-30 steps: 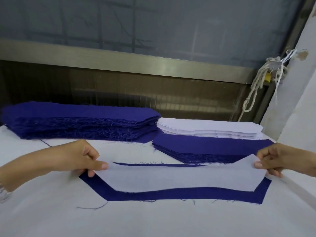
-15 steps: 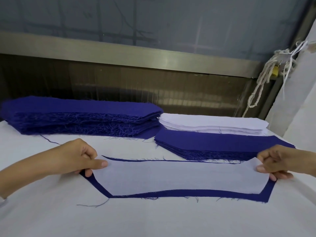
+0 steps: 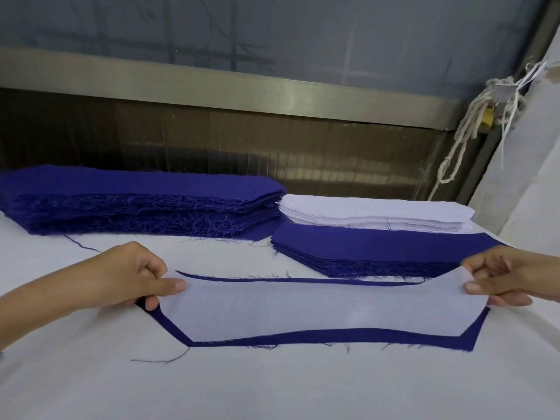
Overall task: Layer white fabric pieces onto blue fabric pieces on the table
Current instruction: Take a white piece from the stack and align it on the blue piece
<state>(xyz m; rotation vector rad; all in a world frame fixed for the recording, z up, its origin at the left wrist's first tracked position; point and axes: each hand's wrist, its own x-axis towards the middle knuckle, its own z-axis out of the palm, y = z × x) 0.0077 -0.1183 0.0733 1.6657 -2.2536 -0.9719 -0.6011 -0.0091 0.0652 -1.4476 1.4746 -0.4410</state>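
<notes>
A long white fabric piece lies over a blue fabric piece on the white table, leaving a blue border along the near edge and a thin blue strip at the far edge. My left hand pinches the white piece's left end between thumb and fingers. My right hand pinches its right end, which is lifted slightly. Behind them lie a stack of white pieces and a low stack of blue pieces.
A tall pile of frayed blue fabric sits at the back left. A loose dark thread lies on the white table cover. A metal rail and dark panel run behind; knotted white cord hangs at the right.
The white piece has been drawn down and flatter over the blue piece, and the near blue border has narrowed. Both hands keep their pinch at the ends.
</notes>
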